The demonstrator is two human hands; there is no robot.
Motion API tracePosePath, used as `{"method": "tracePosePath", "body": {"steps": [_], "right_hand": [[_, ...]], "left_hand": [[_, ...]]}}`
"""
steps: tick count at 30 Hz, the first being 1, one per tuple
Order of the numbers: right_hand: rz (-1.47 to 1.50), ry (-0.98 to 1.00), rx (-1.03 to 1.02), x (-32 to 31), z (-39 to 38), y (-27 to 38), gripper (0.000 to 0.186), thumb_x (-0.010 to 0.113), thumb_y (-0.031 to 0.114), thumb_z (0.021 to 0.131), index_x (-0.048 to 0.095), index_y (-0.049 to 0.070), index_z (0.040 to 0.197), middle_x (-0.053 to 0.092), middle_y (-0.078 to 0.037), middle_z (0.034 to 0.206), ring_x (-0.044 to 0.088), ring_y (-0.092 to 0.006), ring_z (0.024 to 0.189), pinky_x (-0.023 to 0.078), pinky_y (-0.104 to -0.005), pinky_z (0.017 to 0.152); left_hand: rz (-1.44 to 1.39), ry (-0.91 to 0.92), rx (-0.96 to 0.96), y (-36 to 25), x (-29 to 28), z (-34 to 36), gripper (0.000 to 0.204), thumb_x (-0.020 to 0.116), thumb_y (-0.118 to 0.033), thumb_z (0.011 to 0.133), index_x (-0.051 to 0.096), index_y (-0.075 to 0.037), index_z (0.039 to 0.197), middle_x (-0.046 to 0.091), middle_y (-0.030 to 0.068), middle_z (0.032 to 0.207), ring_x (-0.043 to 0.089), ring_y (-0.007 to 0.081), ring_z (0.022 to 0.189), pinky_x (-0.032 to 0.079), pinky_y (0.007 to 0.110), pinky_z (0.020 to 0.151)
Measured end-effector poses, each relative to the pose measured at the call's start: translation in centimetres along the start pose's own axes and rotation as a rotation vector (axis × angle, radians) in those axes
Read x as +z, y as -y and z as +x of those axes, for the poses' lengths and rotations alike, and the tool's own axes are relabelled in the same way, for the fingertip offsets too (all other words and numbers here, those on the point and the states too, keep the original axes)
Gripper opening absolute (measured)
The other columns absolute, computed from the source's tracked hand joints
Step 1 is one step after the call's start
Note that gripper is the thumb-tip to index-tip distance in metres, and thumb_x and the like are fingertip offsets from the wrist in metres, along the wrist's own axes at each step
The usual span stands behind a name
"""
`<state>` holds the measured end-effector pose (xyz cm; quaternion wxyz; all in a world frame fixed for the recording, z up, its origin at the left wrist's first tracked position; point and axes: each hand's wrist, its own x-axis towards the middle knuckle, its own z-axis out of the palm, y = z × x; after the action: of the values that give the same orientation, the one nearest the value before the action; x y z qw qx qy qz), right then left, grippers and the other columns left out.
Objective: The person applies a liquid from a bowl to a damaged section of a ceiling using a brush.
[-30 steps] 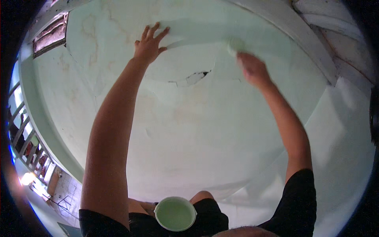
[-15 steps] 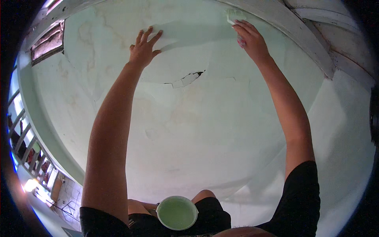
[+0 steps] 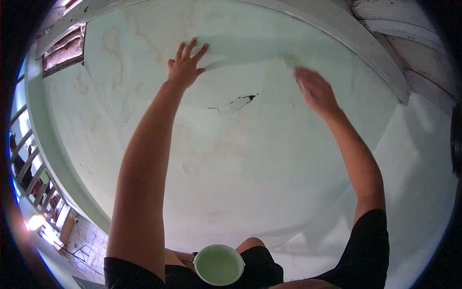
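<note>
My left hand (image 3: 185,67) lies against the pale green wall (image 3: 231,159) with its fingers spread, holding nothing. Across from it, my right hand (image 3: 315,92) is closed and smeared by motion. It grips a paintbrush (image 3: 288,60), whose blurred bristles point up and left at the wall; most of the handle is hidden in the fingers. Low in the picture, between my legs, sits a round white-rimmed bucket (image 3: 219,265) holding light green paint.
Between my arms, a jagged dark crack (image 3: 236,103) breaks the wall surface. A white beam (image 3: 327,17) runs along the top right. At the upper left is a small framed opening (image 3: 65,50). Slatted railings (image 3: 33,166) and a tiled floor (image 3: 86,238) show on the left.
My right hand and the paintbrush have moved down the wall, away from the beam. My left hand stays spread on the wall, while the whole view has shifted slightly.
</note>
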<state>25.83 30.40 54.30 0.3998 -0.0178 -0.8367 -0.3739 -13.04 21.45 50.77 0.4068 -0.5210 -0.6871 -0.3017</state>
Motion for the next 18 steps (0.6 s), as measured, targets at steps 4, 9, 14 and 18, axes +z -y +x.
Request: {"method": "tracePosePath", "body": {"steps": [4, 9, 14, 18], "right_hand": [[-0.16, -0.125, 0.003, 0.1, 5.7, -2.5, 0.044, 0.066, 0.003, 0.072, 0.058, 0.008, 0.115, 0.055, -0.007, 0.126, 0.051, -0.0265, 0.118, 0.046, -0.0364, 0.098], [-0.214, -0.129, 0.035, 1.9, 7.0, -4.6, 0.045, 0.067, 0.003, 0.071, 0.057, 0.008, 0.115, 0.054, -0.006, 0.127, 0.049, -0.0258, 0.12, 0.045, -0.036, 0.099], [-0.192, -0.108, 0.106, 2.2, 3.9, -2.9, 0.045, 0.065, 0.0, 0.071, 0.057, 0.009, 0.114, 0.054, -0.007, 0.127, 0.049, -0.0266, 0.12, 0.046, -0.0365, 0.098], [-0.026, 0.02, 0.026, 0.7, 1.9, 0.3, 0.049, 0.062, -0.004, 0.067, 0.057, 0.009, 0.114, 0.055, -0.007, 0.126, 0.05, -0.0283, 0.119, 0.045, -0.0374, 0.099]], "left_hand": [[-0.039, 0.028, -0.017, 0.2, 0.0, 0.1, 0.075, 0.068, -0.033, 0.083, 0.025, -0.044, 0.143, 0.013, -0.0027, 0.154, 0.018, 0.0279, 0.14, 0.04, 0.055, 0.095], [-0.039, 0.009, -0.003, 0.4, 0.2, -0.1, 0.074, 0.068, -0.034, 0.082, 0.026, -0.044, 0.142, 0.015, -0.0024, 0.154, 0.019, 0.0279, 0.14, 0.04, 0.056, 0.095], [-0.052, -0.023, 0.018, 0.6, 0.3, -0.2, 0.074, 0.069, -0.034, 0.081, 0.027, -0.044, 0.142, 0.015, -0.0025, 0.154, 0.018, 0.0277, 0.14, 0.038, 0.057, 0.096], [-0.052, 0.021, -0.015, 0.4, -0.2, -0.6, 0.074, 0.068, -0.035, 0.082, 0.027, -0.044, 0.142, 0.016, -0.0023, 0.153, 0.017, 0.0277, 0.141, 0.036, 0.057, 0.097]]}}
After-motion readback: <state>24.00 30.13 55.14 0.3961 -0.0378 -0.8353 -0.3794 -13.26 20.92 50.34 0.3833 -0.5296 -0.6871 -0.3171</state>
